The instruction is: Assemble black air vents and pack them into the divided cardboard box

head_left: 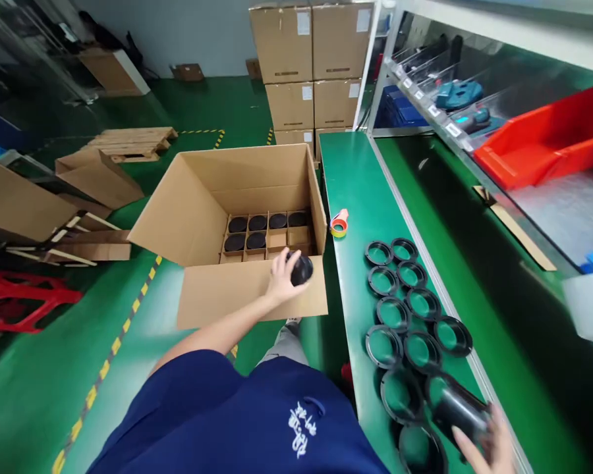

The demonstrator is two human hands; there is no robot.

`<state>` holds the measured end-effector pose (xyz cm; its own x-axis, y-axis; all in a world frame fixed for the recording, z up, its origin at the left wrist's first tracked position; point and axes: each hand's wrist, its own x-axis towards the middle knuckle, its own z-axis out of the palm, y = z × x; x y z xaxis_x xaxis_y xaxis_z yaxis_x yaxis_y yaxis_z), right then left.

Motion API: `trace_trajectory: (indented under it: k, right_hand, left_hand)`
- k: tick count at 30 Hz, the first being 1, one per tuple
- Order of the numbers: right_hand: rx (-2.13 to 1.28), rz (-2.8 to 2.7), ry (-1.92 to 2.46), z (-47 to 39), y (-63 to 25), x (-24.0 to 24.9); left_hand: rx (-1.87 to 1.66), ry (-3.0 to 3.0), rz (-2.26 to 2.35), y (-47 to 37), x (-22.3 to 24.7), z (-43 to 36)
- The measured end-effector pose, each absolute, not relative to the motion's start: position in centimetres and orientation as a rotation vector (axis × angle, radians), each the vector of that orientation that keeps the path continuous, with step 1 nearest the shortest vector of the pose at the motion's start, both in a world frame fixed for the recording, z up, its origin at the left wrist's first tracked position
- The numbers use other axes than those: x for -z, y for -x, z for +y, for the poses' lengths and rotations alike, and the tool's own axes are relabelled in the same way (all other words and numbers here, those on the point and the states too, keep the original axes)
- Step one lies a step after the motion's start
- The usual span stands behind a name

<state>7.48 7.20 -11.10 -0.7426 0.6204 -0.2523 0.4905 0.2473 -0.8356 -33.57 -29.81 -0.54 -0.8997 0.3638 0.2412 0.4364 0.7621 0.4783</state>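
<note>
My left hand [281,279] grips a black cylinder [301,270] above the front flap of an open cardboard box [252,283]. Inside the box, cardboard dividers form cells, and several of them hold black round-topped pieces [237,224]. At the lower right, my right hand [491,442] is closed on the end of a black tube [458,411], which lies tilted over the green bench [348,171]. Both my right hand and the tube are slightly blurred. Several black rings [383,281] stand in rows on the bench, beside the tube.
A tape roll [338,226] sits near the bench's left edge. On the right, a shelf holds a red bin [548,145] and blue tools [458,95]. Stacked cartons [289,105] stand behind the bench. A wooden pallet [131,143] and a red frame [29,299] are at left.
</note>
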Motion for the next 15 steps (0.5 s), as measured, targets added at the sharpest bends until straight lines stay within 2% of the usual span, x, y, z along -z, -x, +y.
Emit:
trace_trajectory:
  k: [4,7,10,15]
  right_hand:
    - [-1.822,-2.476,0.376,-5.3,11.8,2.5]
    - [-1.728,-2.602,0.042,-13.2,29.0,-0.2]
    - [-1.3,-2.752,0.103,-18.3,45.3,2.2]
    - [-0.865,-3.054,0.376,-21.8,63.8,11.9]
  left_hand:
    - [0.684,0.138,-2.989,46.4,0.7,-38.1]
    - [0.628,0.116,-3.098,55.4,2.8,-41.1]
    - [0.589,0.262,-3.195,62.1,6.4,-42.1]
    - [0.591,0.45,-3.271,68.5,12.7,-41.9]
